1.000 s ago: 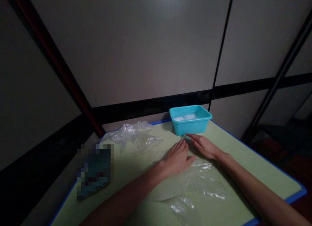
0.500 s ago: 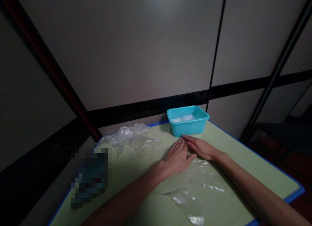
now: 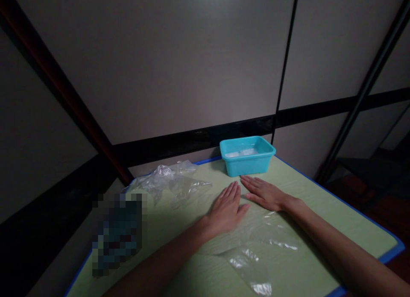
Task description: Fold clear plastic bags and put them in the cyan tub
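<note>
A clear plastic bag [image 3: 248,263] lies spread on the pale green tabletop [image 3: 326,216]. My left hand [image 3: 226,209] rests palm down at its far end, fingers stretched out and thumb apart. To its right, my right hand [image 3: 264,193] also lies flat, fingers extended, with a narrow gap between the two hands. Neither holds anything. Just beyond my right fingertips stands a turquoise plastic basin [image 3: 248,164] with some white things [image 3: 246,152] inside, too small to make out.
A crumpled clear plastic bag [image 3: 169,181] lies at the table's back left. A blurred-out dark object [image 3: 120,237] is on the left side. Blue edging [image 3: 389,250] runs round the table. Behind stand grey panels [image 3: 192,66] with a black band.
My hands have moved apart: the left slid a little left and toward me, off the right one. The fingers of my right hand are spread slightly more. Basin and bags stay put.
</note>
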